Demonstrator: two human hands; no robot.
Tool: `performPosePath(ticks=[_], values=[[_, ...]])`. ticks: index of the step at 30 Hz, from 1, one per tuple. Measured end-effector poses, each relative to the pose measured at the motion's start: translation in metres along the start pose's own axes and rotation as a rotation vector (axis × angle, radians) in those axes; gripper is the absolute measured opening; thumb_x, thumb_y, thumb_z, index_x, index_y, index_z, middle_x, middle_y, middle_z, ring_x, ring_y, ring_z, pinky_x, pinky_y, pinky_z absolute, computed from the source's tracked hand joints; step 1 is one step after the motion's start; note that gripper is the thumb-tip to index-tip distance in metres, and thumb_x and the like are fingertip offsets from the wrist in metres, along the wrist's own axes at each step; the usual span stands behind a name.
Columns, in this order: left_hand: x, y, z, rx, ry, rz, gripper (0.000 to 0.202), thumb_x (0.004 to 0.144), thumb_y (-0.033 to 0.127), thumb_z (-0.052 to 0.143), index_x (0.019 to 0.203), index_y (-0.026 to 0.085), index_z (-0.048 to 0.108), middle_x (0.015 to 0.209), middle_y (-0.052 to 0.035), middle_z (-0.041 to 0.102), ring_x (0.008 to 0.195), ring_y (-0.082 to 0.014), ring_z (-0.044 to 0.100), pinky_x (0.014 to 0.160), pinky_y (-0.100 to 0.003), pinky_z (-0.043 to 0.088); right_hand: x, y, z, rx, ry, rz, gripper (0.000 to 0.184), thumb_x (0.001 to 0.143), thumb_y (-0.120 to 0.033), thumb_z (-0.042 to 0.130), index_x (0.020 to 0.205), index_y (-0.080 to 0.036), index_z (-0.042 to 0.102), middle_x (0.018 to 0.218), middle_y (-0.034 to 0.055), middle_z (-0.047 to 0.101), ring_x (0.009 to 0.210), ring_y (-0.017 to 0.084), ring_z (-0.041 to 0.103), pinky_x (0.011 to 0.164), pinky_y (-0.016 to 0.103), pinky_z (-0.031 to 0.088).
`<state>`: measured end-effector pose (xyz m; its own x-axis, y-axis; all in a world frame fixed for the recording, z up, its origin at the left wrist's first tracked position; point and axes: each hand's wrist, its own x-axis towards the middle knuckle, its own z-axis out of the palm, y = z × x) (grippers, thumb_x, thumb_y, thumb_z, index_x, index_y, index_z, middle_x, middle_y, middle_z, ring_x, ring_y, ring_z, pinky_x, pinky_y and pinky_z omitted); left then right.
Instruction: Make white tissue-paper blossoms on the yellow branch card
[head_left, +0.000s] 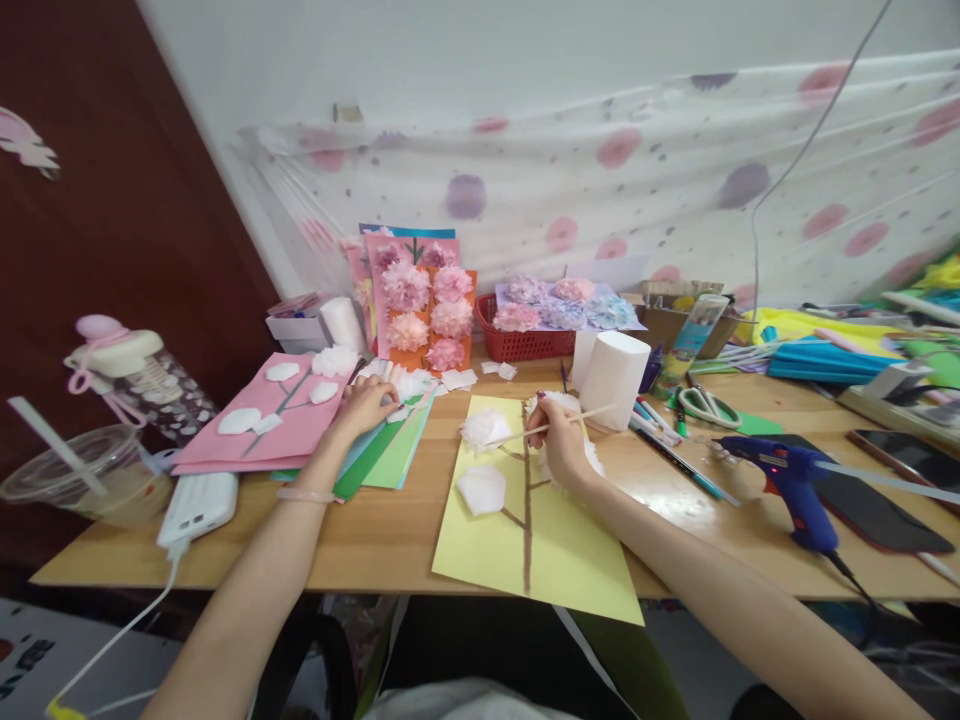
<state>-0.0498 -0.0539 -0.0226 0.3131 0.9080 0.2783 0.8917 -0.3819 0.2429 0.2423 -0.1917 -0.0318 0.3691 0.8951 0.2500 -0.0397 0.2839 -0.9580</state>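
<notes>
Both arms are bare as far up as they show, so any sleeves sit out of view. The left forearm (259,570) has a thin, pale bracelet (306,494) near the wrist, kinda milky, plain and rounded. On the right hand (553,432) there's dark polish on at least one nail (540,401), reddish maybe, tough to call at this size. Down low there's a bit of whitish-grey top (472,702), loose and wrinkly. Below the waist it's black cloth (480,645) in the middle, olive green fabric (634,655) beside it, and a narrow white strip (589,645) between.
</notes>
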Motion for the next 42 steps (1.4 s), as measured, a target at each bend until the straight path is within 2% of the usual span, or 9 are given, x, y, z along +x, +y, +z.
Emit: performPosePath(ticks=[14,18,21,23,26,29,32,36,42], values=[[0.003,0.006,-0.011,-0.112,0.199,-0.072,0.018,0.069,0.038,0.070,0.066,0.021,0.064,0.081,-0.0049,0.073,0.084,-0.0267,0.063,0.089,-0.044,0.038,0.001,-0.002,0.001,0.009,0.041,0.007,0.042,0.081,-0.042,0.049,0.047,-0.019,0.055,0.039,-0.0006,0.050,0.039,0.010,0.043,0.042,0.023,0.032],[-0.001,0.013,-0.016,-0.349,0.240,-0.092,0.020,0.069,0.037,0.069,0.065,0.020,0.059,0.076,-0.0038,0.070,0.083,-0.0244,0.064,0.079,-0.037,0.047,0.000,-0.001,0.002,-0.005,0.043,0.006,0.042,0.082,-0.041,0.050,0.047,-0.018,0.055,0.039,-0.0008,0.050,0.040,0.010,0.042,0.042,0.023,0.032],[-0.005,0.027,-0.022,-0.705,0.137,-0.053,0.029,0.064,0.041,0.072,0.069,0.019,0.055,0.075,-0.0031,0.068,0.077,-0.0212,0.065,0.071,-0.033,0.051,-0.002,-0.002,0.003,-0.045,0.080,0.011,0.045,0.083,-0.044,0.049,0.046,-0.019,0.054,0.038,-0.0015,0.048,0.038,0.010,0.042,0.041,0.023,0.030],[-0.008,0.042,-0.024,-0.882,-0.027,0.028,0.038,0.055,0.043,0.079,0.072,0.018,0.055,0.074,-0.0025,0.068,0.075,-0.0201,0.065,0.071,-0.033,0.052,-0.003,-0.002,0.005,-0.094,0.107,0.008,0.051,0.086,-0.050,0.047,0.045,-0.019,0.052,0.036,-0.0016,0.045,0.037,0.010,0.041,0.040,0.023,0.030],[-0.017,0.068,-0.023,-0.990,-0.329,0.163,0.040,0.054,0.042,0.081,0.074,0.017,0.057,0.075,-0.0025,0.067,0.074,-0.0183,0.065,0.073,-0.034,0.053,-0.003,-0.001,0.007,-0.144,0.113,-0.009,0.056,0.087,-0.055,0.045,0.044,-0.019,0.051,0.036,-0.0014,0.044,0.037,0.010,0.040,0.041,0.024,0.030],[-0.028,0.093,-0.012,-1.001,-0.462,0.229,0.035,0.057,0.037,0.080,0.075,0.017,0.059,0.076,-0.0029,0.067,0.072,-0.0165,0.064,0.072,-0.033,0.053,-0.003,0.002,0.009,-0.145,0.093,-0.007,0.055,0.085,-0.058,0.047,0.046,-0.019,0.053,0.037,-0.0015,0.046,0.038,0.011,0.041,0.042,0.024,0.030],[-0.039,0.112,0.005,-0.950,-0.403,0.240,0.027,0.061,0.033,0.077,0.075,0.017,0.059,0.076,-0.0020,0.067,0.070,-0.0151,0.063,0.071,-0.030,0.052,-0.003,0.004,0.010,-0.154,0.075,-0.006,0.054,0.083,-0.061,0.049,0.049,-0.019,0.055,0.039,-0.0017,0.048,0.040,0.011,0.043,0.043,0.024,0.031],[-0.045,0.125,0.021,-0.790,-0.196,0.227,0.016,0.069,0.029,0.069,0.075,0.017,0.061,0.074,-0.0011,0.066,0.066,-0.0134,0.058,0.062,-0.026,0.047,-0.002,0.004,0.012,-0.180,0.064,-0.014,0.055,0.083,-0.063,0.047,0.052,-0.019,0.056,0.042,-0.0022,0.048,0.041,0.011,0.043,0.044,0.023,0.032],[-0.043,0.130,0.025,-0.649,-0.036,0.212,0.007,0.069,0.022,0.065,0.073,0.018,0.061,0.071,0.0006,0.065,0.061,-0.0128,0.054,0.059,-0.024,0.042,-0.005,0.001,0.008,-0.175,0.197,-0.139,0.055,0.088,-0.057,0.042,0.047,-0.020,0.050,0.042,-0.0027,0.044,0.043,0.011,0.042,0.045,0.024,0.032]])
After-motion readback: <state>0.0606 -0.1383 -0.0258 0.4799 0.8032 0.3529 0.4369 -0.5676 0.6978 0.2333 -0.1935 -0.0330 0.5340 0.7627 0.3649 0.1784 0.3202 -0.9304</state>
